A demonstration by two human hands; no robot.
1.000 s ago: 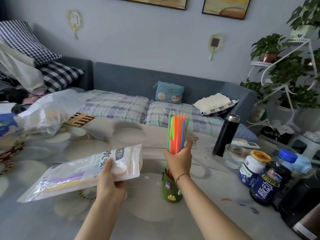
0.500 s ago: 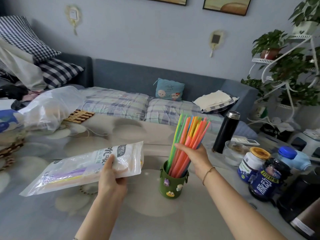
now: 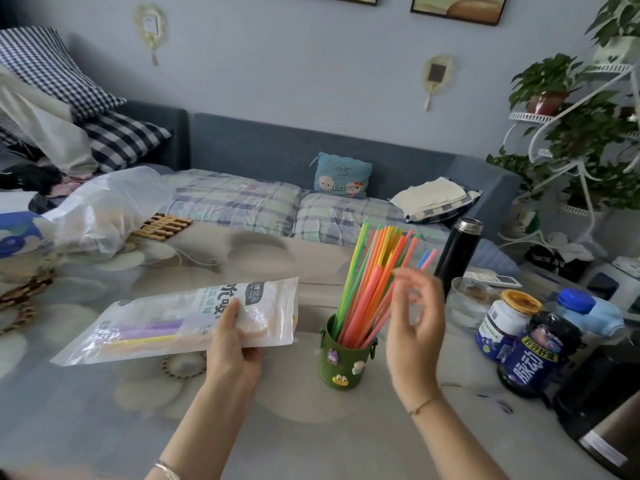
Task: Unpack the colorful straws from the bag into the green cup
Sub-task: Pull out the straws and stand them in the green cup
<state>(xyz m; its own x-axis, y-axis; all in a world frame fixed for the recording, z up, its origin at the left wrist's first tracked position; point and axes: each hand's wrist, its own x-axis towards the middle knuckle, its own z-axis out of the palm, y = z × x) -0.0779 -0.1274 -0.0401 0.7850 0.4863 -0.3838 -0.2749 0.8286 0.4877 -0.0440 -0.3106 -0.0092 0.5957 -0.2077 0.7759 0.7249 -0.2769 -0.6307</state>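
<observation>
- The colorful straws [image 3: 372, 285] stand in the green cup [image 3: 346, 362], leaning to the right and fanned out; I see green, orange, pink, yellow and one blue tip.
- The green cup stands upright on the tabletop [image 3: 104, 427], between my two hands, with small figures stuck on its front.
- My right hand [image 3: 414, 327] is just beside the straws on their right side. Its grip is wide, fingers spread and a little curled, holding nothing. The fingertips [image 3: 398, 273] are blurred and near the pink straws; I cannot tell if they touch.
- My left hand [image 3: 235, 344] holds the bag [image 3: 180, 323] above the tabletop, thumb on top and fingers under it, near the bag's right end.
- The bag lies almost flat, a little lower at its left end. Through the clear plastic I see some purple and yellow straws inside it.
- To the right of the cup there are a black flask [image 3: 457, 254], a glass bowl [image 3: 467, 303] and two jars [image 3: 519, 344] with a blue-capped bottle [image 3: 585, 310] behind them.
- At the far left of the tabletop a crumpled clear plastic bag [image 3: 104, 209] lies.
- Behind the tabletop there is a blue sofa [image 3: 277, 157] with a checked cover and a small blue cushion [image 3: 341, 176].
</observation>
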